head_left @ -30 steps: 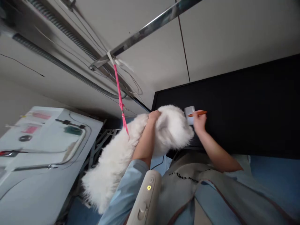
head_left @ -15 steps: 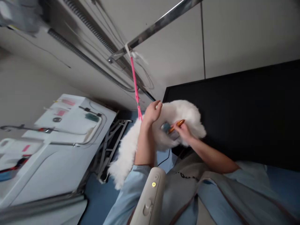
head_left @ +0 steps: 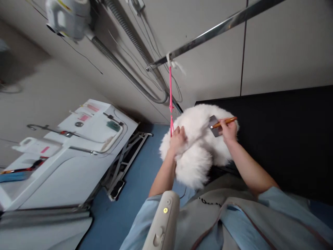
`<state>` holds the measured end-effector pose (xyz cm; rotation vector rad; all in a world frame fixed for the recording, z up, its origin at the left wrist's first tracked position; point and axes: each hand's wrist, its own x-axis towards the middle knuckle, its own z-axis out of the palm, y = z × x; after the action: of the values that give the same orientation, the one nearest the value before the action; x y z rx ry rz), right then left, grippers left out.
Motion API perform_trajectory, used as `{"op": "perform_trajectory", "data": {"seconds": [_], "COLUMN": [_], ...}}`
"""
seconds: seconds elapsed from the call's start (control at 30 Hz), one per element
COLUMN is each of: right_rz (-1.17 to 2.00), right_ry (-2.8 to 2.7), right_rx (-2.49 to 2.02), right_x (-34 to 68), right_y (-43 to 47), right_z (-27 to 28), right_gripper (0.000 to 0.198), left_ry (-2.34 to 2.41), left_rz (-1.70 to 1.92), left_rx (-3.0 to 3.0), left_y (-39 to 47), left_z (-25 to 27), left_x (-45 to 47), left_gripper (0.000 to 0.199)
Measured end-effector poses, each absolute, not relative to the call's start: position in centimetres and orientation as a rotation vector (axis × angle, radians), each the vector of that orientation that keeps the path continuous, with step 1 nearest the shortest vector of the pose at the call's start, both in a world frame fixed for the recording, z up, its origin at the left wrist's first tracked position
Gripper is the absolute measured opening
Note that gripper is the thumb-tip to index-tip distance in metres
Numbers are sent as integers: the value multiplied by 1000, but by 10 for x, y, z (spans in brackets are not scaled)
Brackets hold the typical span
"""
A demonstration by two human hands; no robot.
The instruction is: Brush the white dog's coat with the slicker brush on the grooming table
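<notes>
Black tabletop [head_left: 275, 146] has 1 white dog [head_left: 194, 121] at its end. Right hand [head_left: 228, 132] clamps its fingers on a brush [head_left: 213, 121] over it; left hand [head_left: 178, 140] lies on it, grip unclear. Brushing seems in hand; the next stroke calls for steadying.

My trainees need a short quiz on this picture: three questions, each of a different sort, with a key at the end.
1. Which hand holds the orange-handled brush?
2. True or false: the left hand is touching the white fur.
3. Fill in the missing words: the pink strap hangs from the ____ ____.

Key: 1. the right hand; 2. true; 3. metal bar.
</notes>
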<state>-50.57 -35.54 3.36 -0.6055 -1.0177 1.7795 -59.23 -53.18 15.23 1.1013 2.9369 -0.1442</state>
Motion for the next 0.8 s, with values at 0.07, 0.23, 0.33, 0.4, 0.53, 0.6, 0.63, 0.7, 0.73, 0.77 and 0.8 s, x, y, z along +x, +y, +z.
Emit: {"op": "perform_trajectory", "data": {"seconds": [0.07,0.23,0.33,0.4,0.53,0.6,0.63,0.7,0.73,0.77,0.8], "right_rz": [1691,1734,1517,1645,1922,1812,1727,1676,1719,1796,1864], "right_ry": [-999,-1117,-965,-1122,-1362,-1243,-1166,-1143,-1205,-1303,-1398], "right_rx": [-585,-582,-684,-588,-566,-668,-702,-634,-542,-437,-340], "right_x": [-499,-474,-462,-465,-496,-511,-517,-525,-526,-526,-524], "right_y": [-332,-280,-263,-272,-294,-294,-295,-306,-315,-323,-328], "right_z": [30,27,28,30,42,51,55,62,65,67,69], "right_gripper": [37,39,40,39,41,36,33,27,27,27,28], "left_ry": [2857,2756,2756,2753,2983,3017,3009,2997,2993,2989,2983], "left_rz": [-169,-278,-447,-573,-470,-395,-365,-294,-261,-230,-204], "left_rx": [1219,1372,1434,1478,1262,1205,1198,1156,1122,1084,1053], "left_y": [-513,-485,-497,-513,-541,-550,-553,-561,-565,-570,-576], "left_z": [147,138,124,113,112,122,128,136,138,139,140], "left_x": [-576,-536,-526,-529,-554,-570,-577,-589,-593,-596,-597], "left_gripper": [79,95,113,114,95,79,68,43,36,33,33]}}
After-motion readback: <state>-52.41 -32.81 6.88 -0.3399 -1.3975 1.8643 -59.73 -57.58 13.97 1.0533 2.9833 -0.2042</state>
